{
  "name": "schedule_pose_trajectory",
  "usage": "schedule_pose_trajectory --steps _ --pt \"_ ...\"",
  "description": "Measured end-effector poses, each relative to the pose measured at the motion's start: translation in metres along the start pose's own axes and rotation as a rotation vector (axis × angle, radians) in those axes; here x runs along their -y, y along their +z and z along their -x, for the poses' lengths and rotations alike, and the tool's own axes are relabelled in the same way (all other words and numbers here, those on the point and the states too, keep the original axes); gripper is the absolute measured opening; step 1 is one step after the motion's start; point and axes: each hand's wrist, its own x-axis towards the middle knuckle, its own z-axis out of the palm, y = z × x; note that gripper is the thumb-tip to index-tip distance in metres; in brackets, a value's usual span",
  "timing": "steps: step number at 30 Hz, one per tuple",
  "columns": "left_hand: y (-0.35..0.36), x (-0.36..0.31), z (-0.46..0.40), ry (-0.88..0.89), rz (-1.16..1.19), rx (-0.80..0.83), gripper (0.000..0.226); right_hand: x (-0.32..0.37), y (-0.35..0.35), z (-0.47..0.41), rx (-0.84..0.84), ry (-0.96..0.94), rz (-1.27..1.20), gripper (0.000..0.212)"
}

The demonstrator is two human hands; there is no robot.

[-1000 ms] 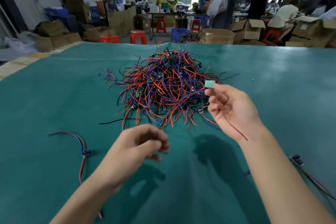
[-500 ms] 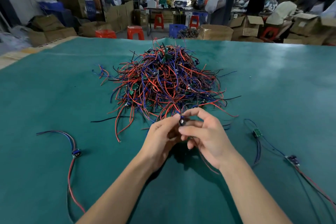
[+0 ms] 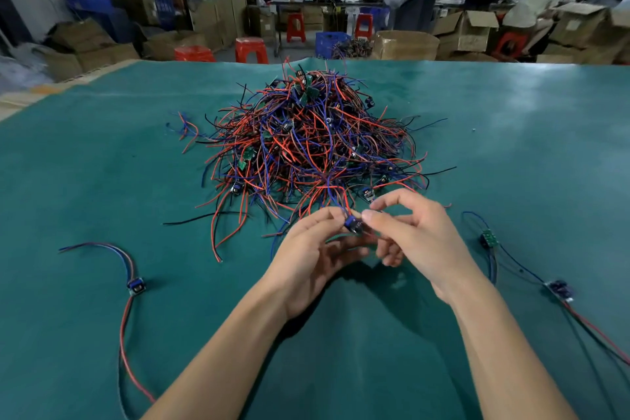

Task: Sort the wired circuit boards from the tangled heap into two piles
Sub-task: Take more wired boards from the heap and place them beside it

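Note:
A tangled heap (image 3: pixel 313 147) of red, blue and black wires with small circuit boards lies mid-table. At its near edge my left hand (image 3: pixel 313 252) and my right hand (image 3: pixel 412 235) meet around one small blue board (image 3: pixel 353 224). Both pinch it with fingertips, and its red and blue wires run up into the heap. One wired board (image 3: pixel 136 284) lies alone at the left. Two more lie at the right, a green one (image 3: pixel 490 238) and a dark one (image 3: pixel 559 289).
The green mat (image 3: pixel 102 164) covers the whole table. Beyond its far edge stand red stools (image 3: pixel 251 50), cardboard boxes (image 3: pixel 405 45) and people at other benches.
My right hand put down the green board at the right, then joined my left hand at the heap's near edge. Both now hold a blue board slightly raised from the heap.

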Motion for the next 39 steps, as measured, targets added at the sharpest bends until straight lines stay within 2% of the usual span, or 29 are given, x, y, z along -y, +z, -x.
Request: schedule_pose_trajectory --steps 3,7,12,19,22,27,34,37,39 --pt "-0.002 -0.002 0.002 -0.022 0.015 0.064 0.012 0.000 0.004 0.001 0.069 0.006 -0.005 0.023" --pt "-0.004 -0.004 0.005 -0.078 0.011 0.151 0.019 -0.001 0.019 0.004 0.197 0.041 -0.197 0.021" --pt "-0.003 -0.003 0.005 -0.133 -0.038 0.157 0.022 -0.001 0.021 0.002 0.140 0.075 -0.407 0.038" --pt "-0.005 -0.002 0.009 -0.143 -0.075 0.177 0.035 -0.001 0.018 0.003 0.048 0.010 -0.304 0.034" --pt "-0.006 -0.002 0.012 -0.098 -0.111 0.199 0.032 0.000 0.017 0.003 0.037 -0.006 -0.284 0.032" --pt "-0.005 -0.004 0.012 -0.147 -0.095 0.199 0.027 0.000 0.017 0.004 0.059 -0.027 -0.279 0.032" --pt "-0.003 -0.003 0.010 -0.180 -0.086 0.119 0.033 0.000 0.014 0.004 0.117 -0.016 -0.388 0.029" --pt "-0.003 -0.001 0.011 -0.136 -0.092 0.063 0.032 0.002 0.014 0.003 0.031 -0.051 -0.332 0.028" --pt "-0.002 0.001 0.011 -0.091 -0.093 0.036 0.034 0.002 0.015 0.002 -0.018 -0.074 -0.277 0.017"
